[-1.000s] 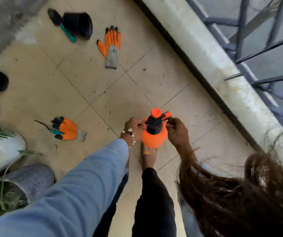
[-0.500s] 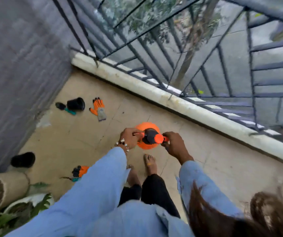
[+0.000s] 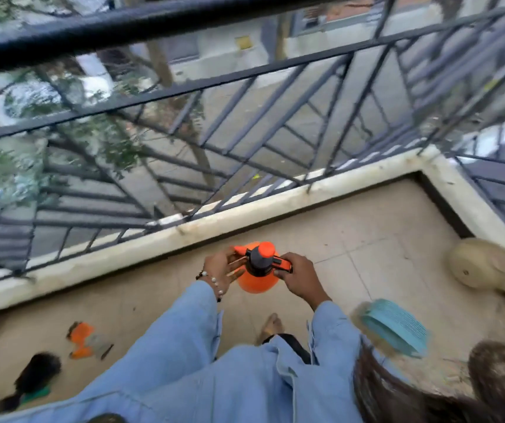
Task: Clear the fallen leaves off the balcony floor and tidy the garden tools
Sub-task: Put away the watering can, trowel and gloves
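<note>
Head view, the only one: the person stood holding the orange sprayer bottle (image 3: 256, 277) in front of them, above the balcony floor (image 3: 367, 254), near the railing curb (image 3: 184, 230). Right hand (image 3: 298, 277) had its fingers curled round the trigger handle on the black pump head. Left hand (image 3: 223, 268) lay against the bottle's side with fingers fairly straight and spread, steadying more than gripping.

Frame was motion-blurred, so small detail was unreliable. An orange glove (image 3: 88, 340) lay on the floor at lower left, with a dark pot (image 3: 36, 372) beside it and something teal at the pot's base, probably a trowel; can't confirm. A teal slatted item (image 3: 394, 326) sat to the right, and a beige pot (image 3: 486, 267) lay in the corner.

Judgement: tool-tidying step, with the sprayer in hand and not yet put away. Next move needs a chosen spot and an upright set-down; then the glove and the other tools gathered.
</note>
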`<state>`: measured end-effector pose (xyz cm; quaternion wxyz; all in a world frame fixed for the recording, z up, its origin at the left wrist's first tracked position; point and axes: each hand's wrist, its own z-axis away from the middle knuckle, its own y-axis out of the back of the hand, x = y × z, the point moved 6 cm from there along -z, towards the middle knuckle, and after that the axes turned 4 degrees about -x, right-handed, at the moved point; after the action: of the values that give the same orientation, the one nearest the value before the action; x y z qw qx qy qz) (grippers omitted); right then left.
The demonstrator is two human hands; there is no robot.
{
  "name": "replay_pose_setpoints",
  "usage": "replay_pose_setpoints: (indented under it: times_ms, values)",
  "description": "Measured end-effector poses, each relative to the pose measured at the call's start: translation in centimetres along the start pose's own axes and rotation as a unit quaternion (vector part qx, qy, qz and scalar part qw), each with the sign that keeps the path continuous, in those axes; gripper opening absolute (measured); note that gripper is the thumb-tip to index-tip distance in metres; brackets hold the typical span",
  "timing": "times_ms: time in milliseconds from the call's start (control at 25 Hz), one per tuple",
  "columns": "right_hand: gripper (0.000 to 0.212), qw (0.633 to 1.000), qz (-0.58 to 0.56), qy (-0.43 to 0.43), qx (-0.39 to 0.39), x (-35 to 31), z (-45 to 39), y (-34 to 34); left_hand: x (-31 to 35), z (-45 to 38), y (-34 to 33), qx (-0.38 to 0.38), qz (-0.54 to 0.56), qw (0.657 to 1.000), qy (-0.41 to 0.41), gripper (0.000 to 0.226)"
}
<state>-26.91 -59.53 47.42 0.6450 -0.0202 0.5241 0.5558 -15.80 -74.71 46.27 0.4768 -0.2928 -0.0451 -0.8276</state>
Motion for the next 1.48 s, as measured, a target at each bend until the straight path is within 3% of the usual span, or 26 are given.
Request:
replay_pose_setpoints:
  times_ms: [240,560,880,1000,1160,1480]
  values:
    - [0.019,0.987,-0.049,-0.084,0.127,8.1,0.4,14.1,-0.2,-3.9,-18.7,-0.129,-0.093,0.987,0.014,0.018]
    - [0.022,0.934,-0.141,-0.179,0.275,18.6,-0.3,26.7,-1.9,-7.6,-39.3,-0.240,-0.174,0.953,0.067,0.017]
    - [0.030,0.874,-0.170,-0.278,0.361,29.1,-2.7,39.1,-3.0,-10.5,-59.7,-0.315,-0.321,0.886,0.113,0.021]
    - [0.038,0.843,-0.189,-0.334,0.376,33.5,-2.9,42.8,-4.5,-11.0,-65.5,-0.314,-0.361,0.870,0.123,0.020]
    - [0.036,0.813,-0.271,-0.335,0.391,39.8,-3.2,47.8,-7.8,-13.0,-73.4,-0.316,-0.376,0.860,0.138,0.019]
    - [0.031,0.824,-0.284,-0.354,0.339,53.2,-6.0,57.2,-16.1,-18.0,-88.1,-0.254,-0.412,0.863,0.144,0.021]
